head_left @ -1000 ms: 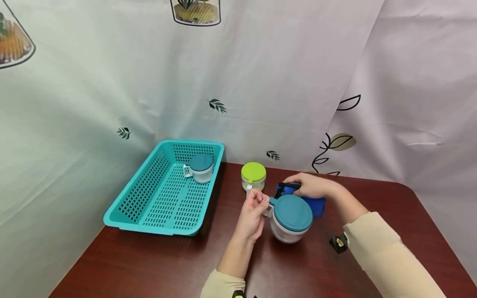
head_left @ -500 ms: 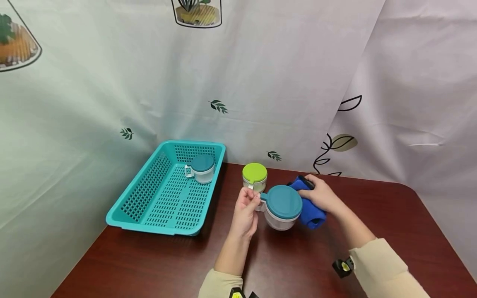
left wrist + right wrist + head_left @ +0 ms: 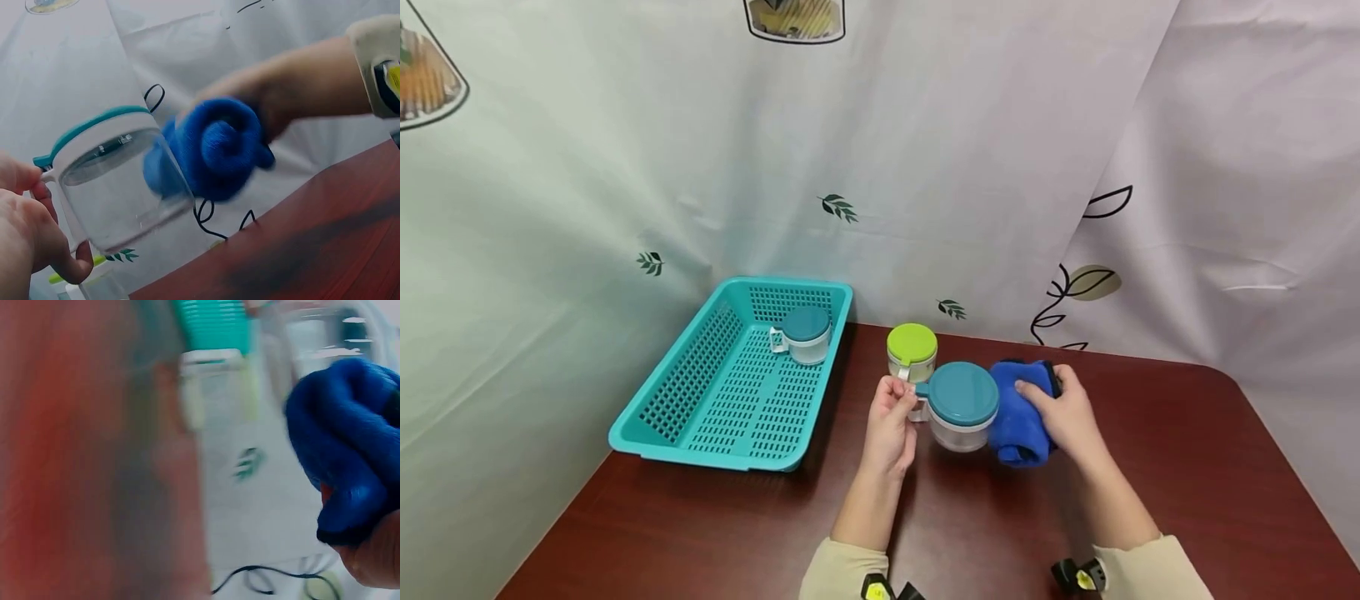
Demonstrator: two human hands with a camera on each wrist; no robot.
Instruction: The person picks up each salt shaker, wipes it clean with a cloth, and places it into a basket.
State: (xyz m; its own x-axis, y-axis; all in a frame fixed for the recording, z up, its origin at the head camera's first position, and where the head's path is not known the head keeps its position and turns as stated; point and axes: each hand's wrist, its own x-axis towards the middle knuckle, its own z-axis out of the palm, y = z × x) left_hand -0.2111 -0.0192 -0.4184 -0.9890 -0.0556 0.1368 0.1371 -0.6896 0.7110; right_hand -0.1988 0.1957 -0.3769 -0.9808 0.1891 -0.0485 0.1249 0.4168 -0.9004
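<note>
My left hand [image 3: 891, 425] grips the white handle of a clear jar [image 3: 125, 187] with a dark teal lid [image 3: 962, 393], held up over the table. In the left wrist view the jar is tilted, and its clear wall shows nothing inside. On the jar's right side, my right hand [image 3: 1067, 408] holds a rolled blue cloth [image 3: 1021, 412] with black edging, the thumb across its front. The cloth overlaps the jar's wall in the left wrist view [image 3: 219, 147]. Just behind the left hand stands a similar jar with a lime green lid [image 3: 912, 343].
A turquoise plastic basket [image 3: 730, 458] stands on the left of the dark red-brown table [image 3: 1150, 467]. In its far right corner sits another teal-lidded jar [image 3: 806, 337]. A pale printed curtain [image 3: 962, 167] hangs along the back and sides.
The left hand has drawn the jar leftward and slightly up. The right hand has turned and brought the cloth round to the jar's right side, so more of the cloth shows.
</note>
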